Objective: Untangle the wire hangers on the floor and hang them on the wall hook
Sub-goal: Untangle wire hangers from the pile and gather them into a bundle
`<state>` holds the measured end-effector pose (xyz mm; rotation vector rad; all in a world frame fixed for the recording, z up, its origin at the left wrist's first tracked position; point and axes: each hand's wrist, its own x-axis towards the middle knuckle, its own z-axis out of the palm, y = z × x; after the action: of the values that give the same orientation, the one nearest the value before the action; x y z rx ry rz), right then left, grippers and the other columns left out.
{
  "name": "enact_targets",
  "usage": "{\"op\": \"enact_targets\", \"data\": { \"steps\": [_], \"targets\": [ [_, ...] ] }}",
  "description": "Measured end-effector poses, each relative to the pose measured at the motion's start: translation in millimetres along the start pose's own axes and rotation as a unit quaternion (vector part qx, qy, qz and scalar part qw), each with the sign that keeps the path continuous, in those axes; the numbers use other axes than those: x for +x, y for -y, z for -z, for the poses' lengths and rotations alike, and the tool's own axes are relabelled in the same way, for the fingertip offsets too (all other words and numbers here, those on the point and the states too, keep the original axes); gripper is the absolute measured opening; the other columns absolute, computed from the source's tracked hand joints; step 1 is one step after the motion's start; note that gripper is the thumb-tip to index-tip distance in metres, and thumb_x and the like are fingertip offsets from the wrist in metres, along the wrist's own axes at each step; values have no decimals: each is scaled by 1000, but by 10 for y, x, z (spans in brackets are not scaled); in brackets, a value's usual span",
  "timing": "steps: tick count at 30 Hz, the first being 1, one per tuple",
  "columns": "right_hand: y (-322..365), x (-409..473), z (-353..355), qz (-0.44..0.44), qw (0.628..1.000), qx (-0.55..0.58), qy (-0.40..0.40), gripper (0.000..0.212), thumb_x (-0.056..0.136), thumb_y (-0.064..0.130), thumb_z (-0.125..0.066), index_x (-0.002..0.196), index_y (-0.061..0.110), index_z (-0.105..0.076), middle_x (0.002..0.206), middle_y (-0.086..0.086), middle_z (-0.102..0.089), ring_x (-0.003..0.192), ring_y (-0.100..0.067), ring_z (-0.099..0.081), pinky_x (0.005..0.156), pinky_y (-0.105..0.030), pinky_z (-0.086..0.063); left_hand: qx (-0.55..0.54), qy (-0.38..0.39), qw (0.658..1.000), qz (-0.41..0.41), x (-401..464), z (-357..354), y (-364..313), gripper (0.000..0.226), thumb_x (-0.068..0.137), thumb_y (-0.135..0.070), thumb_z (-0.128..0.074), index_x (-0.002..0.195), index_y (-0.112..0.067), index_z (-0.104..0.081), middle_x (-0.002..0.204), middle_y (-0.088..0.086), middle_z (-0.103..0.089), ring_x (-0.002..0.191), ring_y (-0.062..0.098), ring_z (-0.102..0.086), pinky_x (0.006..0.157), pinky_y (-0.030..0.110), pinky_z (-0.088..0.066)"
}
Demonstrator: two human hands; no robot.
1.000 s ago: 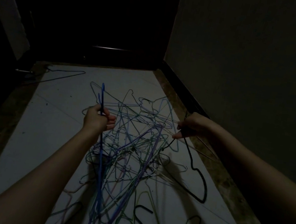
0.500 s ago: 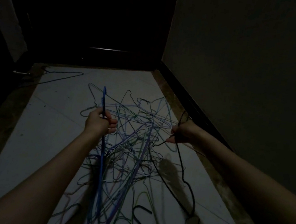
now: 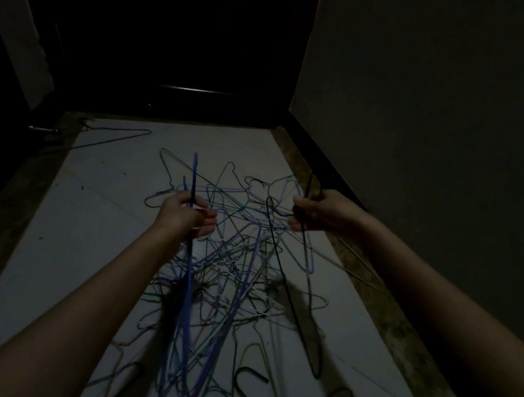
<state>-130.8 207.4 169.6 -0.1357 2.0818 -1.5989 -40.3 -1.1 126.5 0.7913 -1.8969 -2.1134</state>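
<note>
At nine o'clock of the pile, the left hand (image 3: 187, 215) grips a blue hanger (image 3: 188, 276), its long axis running twelve to six. Thin, bent wire hangers (image 3: 236, 263) lie knotted on the pale floor (image 3: 76, 237) between both hands. At three o'clock, the right hand (image 3: 318, 212) pinches a black hanger (image 3: 291, 306).

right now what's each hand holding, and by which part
Left hand grips the blue hanger along its straight wire. Right hand grips the black hanger near its upper end.
</note>
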Motion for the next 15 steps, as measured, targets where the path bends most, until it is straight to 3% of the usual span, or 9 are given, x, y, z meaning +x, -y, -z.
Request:
{"op": "enact_targets", "data": {
  "steps": [3,5,7,9,12,15],
  "targets": [
    [29,19,-245,35,999,-20,33,6,92,0,-51,95,-4,-55,85,-13,-59,77,-18,-61,66,-20,-57,-36,63,997,14,-37,-32,-78,25,86,18,-46,85,-6,-52,99,18,-61,85,25,-65,65,29,-58],
    [68,48,-408,67,997,-22,39,16,90,-5,-52,106,-4,-54,85,-12,-58,77,-18,-60,71,-22,-54,-34,93,995,20,-54,-75,-108,19,87,12,-52,90,-7,-55,93,16,-65,81,21,-66,61,25,-59],
    [77,103,-596,95,994,-33,35,22,89,-6,-52,111,-7,-55,86,-13,-58,79,-20,-59,77,-26,-53,-25,122,992,23,-66,-110,-116,19,87,7,-56,101,-7,-56,91,14,-66,79,21,-66,68,30,-58],
    [59,170,-796,121,991,-48,7,22,90,-5,-53,111,-10,-56,86,-11,-60,80,-21,-60,75,-28,-53,-33,136,990,21,-64,-116,-102,28,87,6,-56,111,-8,-54,90,15,-66,78,21,-66,72,34,-57],
    [22,280,-1019,151,985,-61,-55,19,88,-2,-58,106,-7,-62,82,-9,-62,77,-21,-62,68,-27,-55,-55,117,991,17,-31,-71,-74,38,87,6,-55,119,-14,-51,91,14,-66,75,20,-66,61,30,-55],
    [-8,378,-1150,174,979,-77,-76,18,82,3,-67,99,-2,-67,88,-14,-67,85,-26,-66,77,-34,-56,-72,109,991,11,10,-5,-43,45,87,8,-55,124,-17,-49,95,13,-67,80,22,-68,73,33,-57]
  ]
}}
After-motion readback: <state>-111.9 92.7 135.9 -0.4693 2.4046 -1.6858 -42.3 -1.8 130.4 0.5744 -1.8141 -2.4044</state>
